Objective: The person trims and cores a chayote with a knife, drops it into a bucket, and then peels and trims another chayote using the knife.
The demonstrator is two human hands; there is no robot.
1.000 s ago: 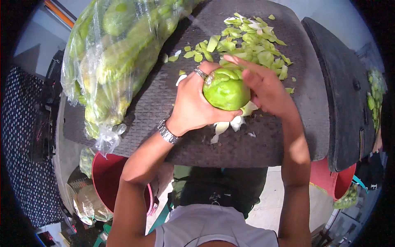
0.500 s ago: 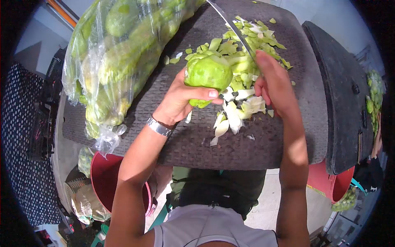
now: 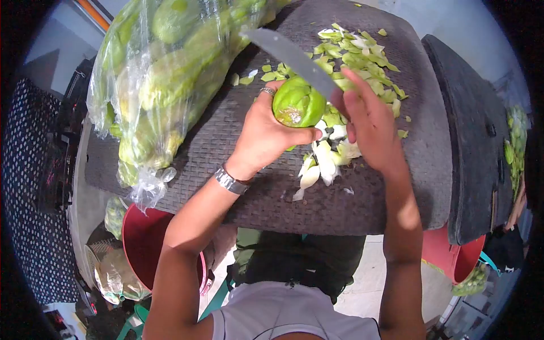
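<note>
A green chayote (image 3: 299, 105) with a pale brownish patch on its upturned end sits in my left hand (image 3: 262, 131), fingers and thumb wrapped around its sides. My right hand (image 3: 373, 127) grips a knife (image 3: 294, 58), its handle hidden inside the fist and its forefinger extended. The broad blade slants up and leftward, just above and behind the chayote, slightly blurred. Below and beyond both hands, green peelings (image 3: 365, 65) and whitish slices (image 3: 324, 161) lie scattered on the dark woven-textured tabletop (image 3: 255, 204).
A large clear plastic bag (image 3: 164, 90) full of chayotes lies at the left of the table. Red buckets (image 3: 144, 243) (image 3: 453, 252) stand below on either side. A dark panel (image 3: 470, 136) adjoins the right edge, with more bagged green vegetables (image 3: 515, 141) beyond.
My left hand has turned the chayote, bringing its patched end upward, and shifted slightly right. The knife has rotated, its flat now showing and its tip farther left and lower.
</note>
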